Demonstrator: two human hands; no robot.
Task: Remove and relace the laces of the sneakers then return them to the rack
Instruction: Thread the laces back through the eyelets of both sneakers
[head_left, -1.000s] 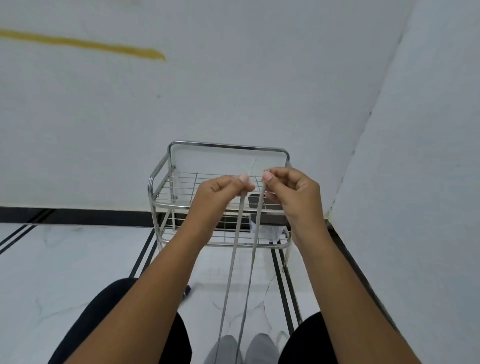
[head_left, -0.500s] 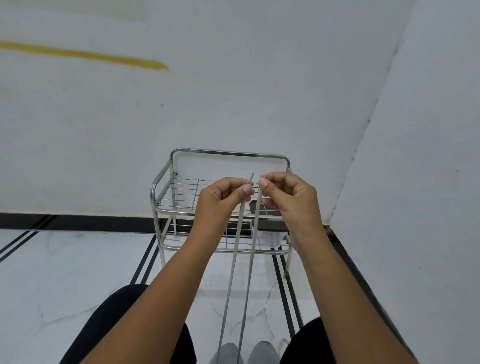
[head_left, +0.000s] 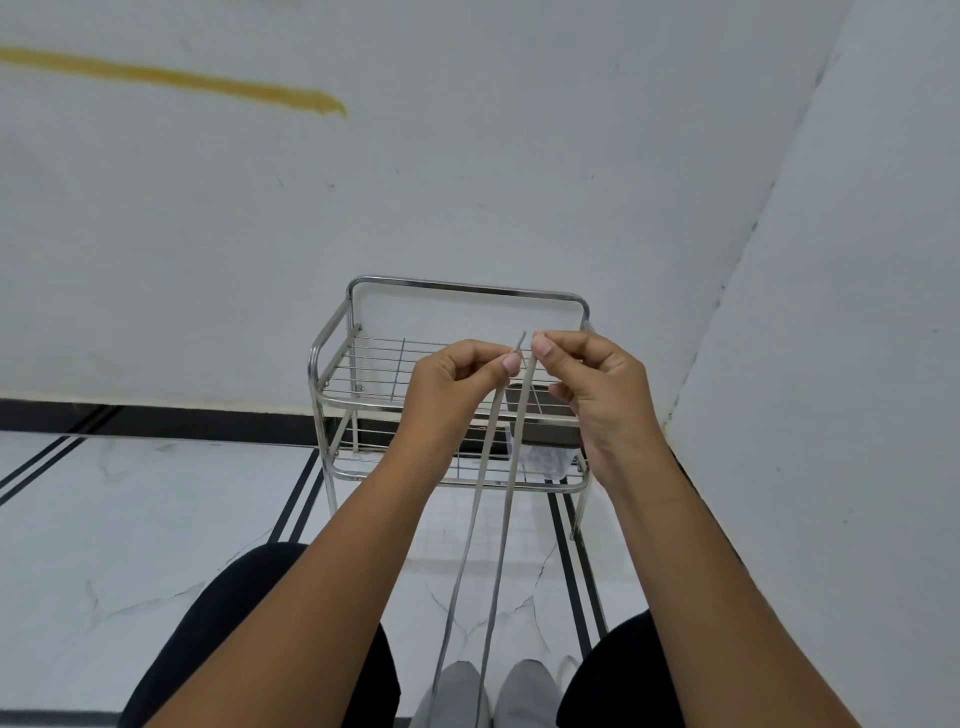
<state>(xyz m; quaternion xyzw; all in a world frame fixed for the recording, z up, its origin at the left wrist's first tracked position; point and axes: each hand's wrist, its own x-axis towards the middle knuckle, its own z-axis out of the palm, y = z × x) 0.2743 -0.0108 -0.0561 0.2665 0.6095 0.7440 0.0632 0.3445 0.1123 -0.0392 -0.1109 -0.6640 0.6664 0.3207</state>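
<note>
You are holding both ends of the lace (head_left: 496, 499) up at chest height, level with each other, and over the last second your two hands have hardly shifted against one another; only the view has been tipping slightly, so the rack (head_left: 470, 291) is sitting a little lower in frame than before. Your left hand (head_left: 449, 387) is pinching one strand between thumb and forefinger, its tip poking up just above the fingers (head_left: 511, 362). Your right hand (head_left: 597, 384) is pinching the other strand the same way, the remaining fingers curled loosely. Both strands are running taut down to the grey sneakers (head_left: 493, 693) between your knees at the bottom edge.

That evenness suggests you are checking the two ends for equal length (a sensible pause before threading further), so the relacing is probably still underway and the return to the rack not yet begun.

Around you, the rack is standing against the wall in the corner, and a dark shoe (head_left: 545, 418) is already lying on its shelf behind your right hand. I am judging that nothing is blocking the lace itself. The corner wall to your right is leaving little elbow room.
</note>
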